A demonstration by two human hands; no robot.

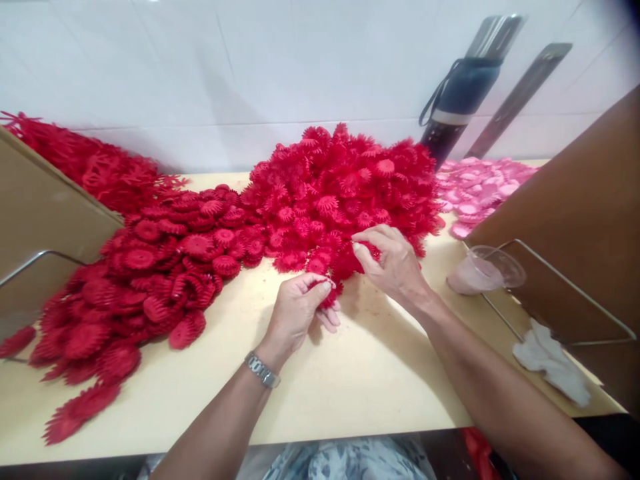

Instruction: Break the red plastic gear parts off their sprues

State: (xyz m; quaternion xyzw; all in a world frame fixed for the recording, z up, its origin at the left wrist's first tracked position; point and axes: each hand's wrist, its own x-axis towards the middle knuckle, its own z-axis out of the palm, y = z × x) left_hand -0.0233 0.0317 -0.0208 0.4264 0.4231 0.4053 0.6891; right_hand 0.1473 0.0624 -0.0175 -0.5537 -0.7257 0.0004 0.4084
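My left hand (295,310) is closed around a red petal piece (330,293) with a fringed edge, thumb pressed on top, just above the table. To the right and a little further away, my right hand (393,260) is raised in front of the big heap of red fringed flower pieces (340,187). Its thumb and forefinger come together in a pinch; whatever lies between the tips is too small to make out. A wider spread of darker red round petal pieces (150,267) reaches from the heap to the left front of the table.
Loose red cut pieces (100,167) lie at the back left, pink petals (485,187) at the back right. A dark blue bottle (460,93) and a metal strip (525,93) lean by the wall. A plastic cup (480,273) and crumpled tissue (550,363) are right. Brown boards (575,213) flank the table.
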